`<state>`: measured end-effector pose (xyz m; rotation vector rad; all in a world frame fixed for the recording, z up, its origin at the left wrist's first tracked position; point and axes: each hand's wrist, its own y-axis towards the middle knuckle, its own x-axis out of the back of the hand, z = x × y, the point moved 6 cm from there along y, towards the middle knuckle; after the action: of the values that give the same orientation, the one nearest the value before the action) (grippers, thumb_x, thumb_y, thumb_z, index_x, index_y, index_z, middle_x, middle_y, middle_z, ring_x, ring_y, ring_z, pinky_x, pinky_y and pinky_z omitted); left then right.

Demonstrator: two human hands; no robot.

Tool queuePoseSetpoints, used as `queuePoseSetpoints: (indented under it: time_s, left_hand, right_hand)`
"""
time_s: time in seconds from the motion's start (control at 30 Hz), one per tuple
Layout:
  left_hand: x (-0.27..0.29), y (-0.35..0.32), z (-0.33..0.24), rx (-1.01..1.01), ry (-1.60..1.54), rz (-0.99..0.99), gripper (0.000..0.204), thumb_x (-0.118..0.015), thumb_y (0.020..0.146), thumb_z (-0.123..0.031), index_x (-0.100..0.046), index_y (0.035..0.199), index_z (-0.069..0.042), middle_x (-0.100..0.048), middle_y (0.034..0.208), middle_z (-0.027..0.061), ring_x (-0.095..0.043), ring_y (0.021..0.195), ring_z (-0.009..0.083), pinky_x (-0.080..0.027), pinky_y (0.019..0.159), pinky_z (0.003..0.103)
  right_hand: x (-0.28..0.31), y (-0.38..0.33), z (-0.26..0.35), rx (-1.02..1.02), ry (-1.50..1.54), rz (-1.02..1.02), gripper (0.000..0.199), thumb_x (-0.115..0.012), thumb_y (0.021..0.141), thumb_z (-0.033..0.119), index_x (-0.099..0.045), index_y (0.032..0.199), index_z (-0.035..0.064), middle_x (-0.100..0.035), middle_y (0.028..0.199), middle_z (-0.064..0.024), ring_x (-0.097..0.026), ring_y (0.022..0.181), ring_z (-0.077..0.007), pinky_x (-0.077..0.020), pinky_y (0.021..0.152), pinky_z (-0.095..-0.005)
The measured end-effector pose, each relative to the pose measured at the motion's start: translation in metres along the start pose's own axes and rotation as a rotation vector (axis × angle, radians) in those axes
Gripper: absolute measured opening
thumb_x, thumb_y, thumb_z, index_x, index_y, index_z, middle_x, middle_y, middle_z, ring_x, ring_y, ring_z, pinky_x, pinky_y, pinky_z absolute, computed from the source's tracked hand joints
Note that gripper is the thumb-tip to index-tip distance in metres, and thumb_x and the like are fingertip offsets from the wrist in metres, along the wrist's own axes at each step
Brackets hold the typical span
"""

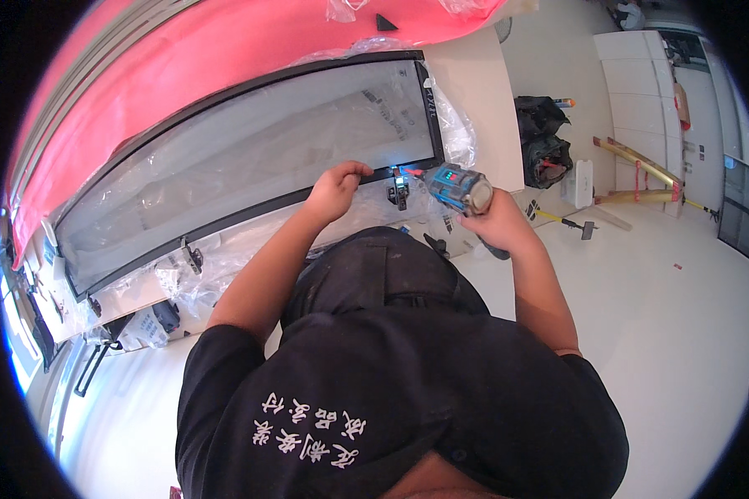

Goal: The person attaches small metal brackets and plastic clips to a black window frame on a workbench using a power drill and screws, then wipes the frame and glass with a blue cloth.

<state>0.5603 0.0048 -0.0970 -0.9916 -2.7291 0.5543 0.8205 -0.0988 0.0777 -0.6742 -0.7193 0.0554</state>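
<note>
The right hand (pixel 498 220) is closed around the grip of a blue cordless drill (pixel 458 188), its tip at a small black bracket (pixel 399 193) on the near edge of the black-framed glass panel (pixel 250 158). The left hand (pixel 334 190) pinches that edge just beside the bracket. Clear plastic wrap (pixel 453 133) bunches around the panel's right corner, with pink sheeting (pixel 191 58) beyond

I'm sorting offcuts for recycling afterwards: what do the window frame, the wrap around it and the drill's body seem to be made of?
Frame: probably metal with a matte black coating; thin, straight, even profile. Wrap: clear thin plastic film; it crinkles and glints. Drill, in the right hand: likely moulded plastic, blue and grey, slightly glossy. The left hand rests on the frame.
</note>
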Motion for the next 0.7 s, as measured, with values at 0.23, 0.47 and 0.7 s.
queuePoseSetpoints:
  time_s: [0.23, 0.47, 0.7]
  left_hand:
    - [-0.006, -0.028, 0.02, 0.437, -1.035, 0.005, 0.033, -0.051, 0.105, -0.007, -0.054, 0.137, -0.003, -0.067, 0.127, 0.0123, -0.069, 0.105, 0.0199, -0.059, 0.094, 0.033]
    - [-0.006, -0.034, 0.017, 0.4, -1.106, 0.093, 0.031, -0.049, 0.105, 0.002, -0.052, 0.135, -0.002, -0.064, 0.133, 0.0147, -0.067, 0.115, 0.0196, -0.059, 0.099, 0.03]
    - [-0.008, -0.043, 0.013, 0.405, -1.123, 0.163, 0.023, -0.055, 0.107, -0.01, -0.058, 0.129, -0.006, -0.069, 0.125, 0.0082, -0.072, 0.104, 0.0165, -0.064, 0.087, 0.029]
  right_hand:
    - [-0.029, -0.023, 0.005, 0.117, 0.381, 0.099, 0.048, -0.086, 0.078, 0.011, -0.066, 0.119, -0.0043, -0.074, 0.114, -0.0134, -0.069, 0.104, -0.0195, -0.0541, 0.097, -0.0371]
    - [-0.047, -0.02, 0.007, 0.165, 0.4, 0.181, 0.052, -0.087, 0.078, 0.012, -0.065, 0.122, -0.0047, -0.073, 0.115, -0.0132, -0.069, 0.105, -0.0184, -0.054, 0.097, -0.0365]
    - [-0.054, -0.025, 0.008, 0.162, 0.468, 0.164, 0.048, -0.087, 0.077, 0.013, -0.067, 0.117, -0.0048, -0.075, 0.112, -0.0131, -0.069, 0.103, -0.0183, -0.0543, 0.096, -0.0363]
